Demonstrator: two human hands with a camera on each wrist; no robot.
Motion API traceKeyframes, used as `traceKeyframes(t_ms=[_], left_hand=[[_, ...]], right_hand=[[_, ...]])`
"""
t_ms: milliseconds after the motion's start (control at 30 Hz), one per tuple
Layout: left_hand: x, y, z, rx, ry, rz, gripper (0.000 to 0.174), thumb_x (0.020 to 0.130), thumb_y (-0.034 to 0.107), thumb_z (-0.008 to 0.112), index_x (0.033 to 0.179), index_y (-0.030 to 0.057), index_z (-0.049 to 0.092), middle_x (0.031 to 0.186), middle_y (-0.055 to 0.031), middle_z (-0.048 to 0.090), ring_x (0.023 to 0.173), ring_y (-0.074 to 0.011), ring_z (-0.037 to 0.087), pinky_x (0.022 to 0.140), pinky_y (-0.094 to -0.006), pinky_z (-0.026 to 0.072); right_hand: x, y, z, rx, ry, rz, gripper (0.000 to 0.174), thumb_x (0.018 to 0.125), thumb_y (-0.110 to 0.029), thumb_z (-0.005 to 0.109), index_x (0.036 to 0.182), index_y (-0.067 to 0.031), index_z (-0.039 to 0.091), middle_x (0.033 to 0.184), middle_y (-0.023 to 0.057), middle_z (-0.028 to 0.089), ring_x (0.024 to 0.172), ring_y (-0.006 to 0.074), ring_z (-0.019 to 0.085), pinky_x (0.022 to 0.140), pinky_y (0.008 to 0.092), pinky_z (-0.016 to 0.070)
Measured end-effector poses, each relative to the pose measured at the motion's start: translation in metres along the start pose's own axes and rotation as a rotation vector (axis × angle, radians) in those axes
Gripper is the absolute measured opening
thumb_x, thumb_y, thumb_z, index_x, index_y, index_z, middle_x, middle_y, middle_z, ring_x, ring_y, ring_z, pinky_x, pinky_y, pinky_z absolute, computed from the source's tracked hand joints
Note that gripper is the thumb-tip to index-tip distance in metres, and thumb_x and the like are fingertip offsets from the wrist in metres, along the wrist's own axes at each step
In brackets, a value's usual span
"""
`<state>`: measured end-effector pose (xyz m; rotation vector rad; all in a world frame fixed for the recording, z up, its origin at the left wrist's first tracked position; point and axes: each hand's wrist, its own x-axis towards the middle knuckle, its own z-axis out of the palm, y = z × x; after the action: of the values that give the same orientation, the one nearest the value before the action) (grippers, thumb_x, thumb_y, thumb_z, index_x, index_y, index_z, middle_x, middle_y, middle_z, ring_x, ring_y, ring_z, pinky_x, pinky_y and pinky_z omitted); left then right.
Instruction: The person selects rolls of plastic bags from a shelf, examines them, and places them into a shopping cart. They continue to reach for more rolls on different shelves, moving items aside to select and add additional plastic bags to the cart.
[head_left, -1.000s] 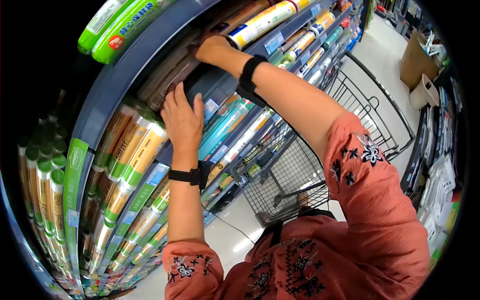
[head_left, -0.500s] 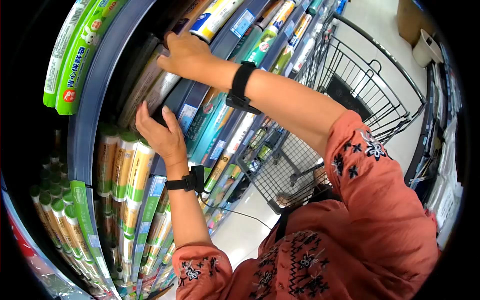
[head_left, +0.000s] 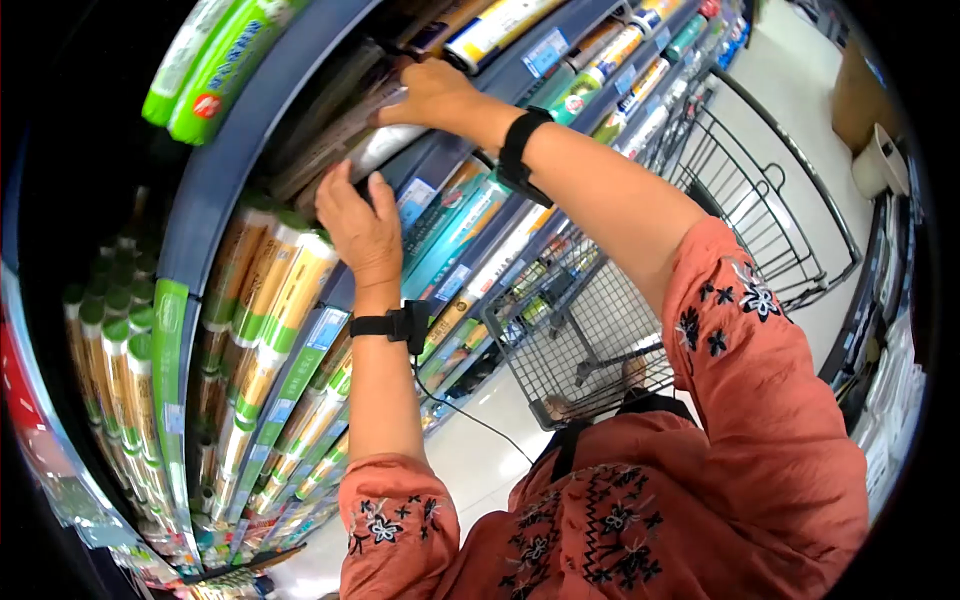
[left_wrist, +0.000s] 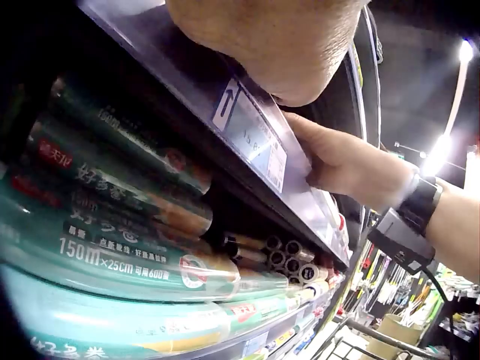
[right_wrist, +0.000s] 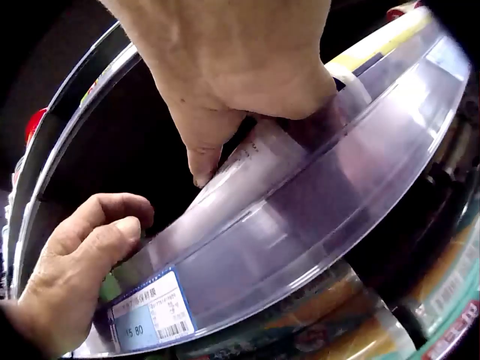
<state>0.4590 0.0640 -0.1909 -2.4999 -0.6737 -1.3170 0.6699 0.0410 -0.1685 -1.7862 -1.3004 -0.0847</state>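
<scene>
In the head view, my right hand (head_left: 440, 95) grips the right part of a pale, film-wrapped roll (head_left: 385, 148) lying along the front of a shelf. The right wrist view has the thumb down along the roll's back side; the other fingers are largely hidden. My left hand (head_left: 362, 225) is at the roll's left end, fingers loosely bent and thumb apart, just over the shelf lip. Behind the pale roll lie duller brownish rolls (head_left: 318, 160). A price tag (right_wrist: 154, 315) sits on the lip beside the left hand.
Green-ended rolls (head_left: 285, 265) stand packed to the left. Teal rolls (left_wrist: 150, 259) fill the shelf below. Green packages (head_left: 235, 70) overhang the upper shelf edge. A wire shopping cart (head_left: 590, 310) stands at the right, and a cable hangs from the left wrist strap (head_left: 385, 325).
The pale roll now lies at the shelf front, where a dark gap showed a second ago. My right hand has come forward with it; the left stays near its left end. The head view has shifted.
</scene>
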Motion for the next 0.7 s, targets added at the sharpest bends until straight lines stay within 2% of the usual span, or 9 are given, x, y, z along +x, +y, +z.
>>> traceKeyframes(t_ms=[67,133,167,200,300,400,533,600,700], left_hand=[[0.002,0.001,-0.003,-0.039,-0.008,0.003,0.038,0.092,0.018,0.063,0.123,-0.0030,0.055,0.119,-0.0244,0.057,0.112,-0.0424,0.053,0.100,-0.0483,0.0415],[0.001,-0.004,0.001,-0.013,-0.028,-0.036,0.040,0.091,0.021,0.063,0.124,-0.0004,0.054,0.121,-0.0208,0.057,0.116,-0.0388,0.053,0.100,-0.0488,0.0399],[0.000,-0.003,0.000,-0.023,-0.033,-0.049,0.040,0.091,0.021,0.063,0.124,-0.0006,0.054,0.120,-0.0206,0.057,0.115,-0.0387,0.052,0.100,-0.0489,0.0396],[0.000,-0.001,0.000,-0.036,-0.043,-0.064,0.040,0.091,0.021,0.063,0.124,-0.0008,0.054,0.120,-0.0203,0.057,0.115,-0.0385,0.052,0.100,-0.0490,0.0394],[0.000,0.000,-0.001,-0.047,-0.037,-0.096,0.039,0.092,0.020,0.062,0.123,-0.0014,0.055,0.118,-0.0199,0.057,0.114,-0.0383,0.052,0.100,-0.0482,0.0396],[0.000,-0.001,-0.003,-0.063,-0.028,-0.134,0.038,0.092,0.020,0.061,0.123,-0.0011,0.055,0.117,-0.0199,0.057,0.113,-0.0386,0.052,0.100,-0.0479,0.0400],[0.001,0.001,-0.003,-0.058,-0.020,-0.147,0.037,0.092,0.020,0.062,0.122,-0.0008,0.056,0.116,-0.0198,0.057,0.112,-0.0392,0.052,0.100,-0.0481,0.0402],[0.001,0.001,-0.004,-0.053,-0.015,-0.147,0.037,0.091,0.019,0.062,0.122,-0.0008,0.056,0.116,-0.0197,0.057,0.112,-0.0392,0.053,0.099,-0.0480,0.0403],[0.001,0.001,-0.005,-0.055,0.001,-0.140,0.037,0.090,0.017,0.063,0.122,-0.0006,0.056,0.116,-0.0198,0.057,0.112,-0.0391,0.053,0.099,-0.0481,0.0403]], right_hand=[[0.008,0.004,-0.006,0.063,-0.157,0.114,0.089,0.069,-0.068,0.071,0.116,0.0076,0.064,0.105,0.0311,0.069,0.101,0.0415,0.068,0.091,0.0442,0.0532],[0.008,0.000,-0.011,0.036,-0.103,0.050,0.080,0.072,-0.063,0.070,0.104,0.0102,0.070,0.106,0.0319,0.069,0.104,0.0431,0.067,0.093,0.0436,0.0538],[0.010,-0.003,-0.016,-0.018,-0.189,0.109,0.085,0.071,-0.062,0.070,0.112,0.0119,0.066,0.107,0.0330,0.068,0.104,0.0433,0.067,0.093,0.0433,0.0539],[0.008,-0.005,-0.017,-0.024,-0.153,0.111,0.090,0.071,-0.063,0.070,0.115,0.0152,0.062,0.109,0.0345,0.066,0.104,0.0439,0.067,0.093,0.0429,0.0537],[0.010,-0.008,-0.022,0.087,-0.317,0.109,0.108,0.064,-0.060,0.079,0.127,0.0211,0.045,0.113,0.0369,0.063,0.106,0.0449,0.065,0.092,0.0425,0.0527],[0.010,-0.007,-0.024,0.122,-0.291,0.089,0.105,0.063,-0.058,0.082,0.127,0.0189,0.049,0.117,0.0374,0.061,0.112,0.0435,0.062,0.096,0.0416,0.0500],[0.002,-0.022,-0.024,0.134,-0.134,0.028,0.099,0.065,-0.057,0.081,0.124,0.0167,0.053,0.121,0.0378,0.058,0.112,0.0424,0.062,0.094,0.0423,0.0494],[0.000,-0.034,-0.034,0.211,-0.320,0.120,0.088,0.066,-0.052,0.080,0.119,0.0138,0.057,0.122,0.0417,0.056,0.119,0.0468,0.056,0.101,0.0428,0.0476],[-0.009,-0.028,-0.023,0.250,-0.194,0.037,0.083,0.067,-0.049,0.080,0.121,0.0095,0.056,0.122,0.0414,0.054,0.116,0.0492,0.056,0.100,0.0446,0.0478]])
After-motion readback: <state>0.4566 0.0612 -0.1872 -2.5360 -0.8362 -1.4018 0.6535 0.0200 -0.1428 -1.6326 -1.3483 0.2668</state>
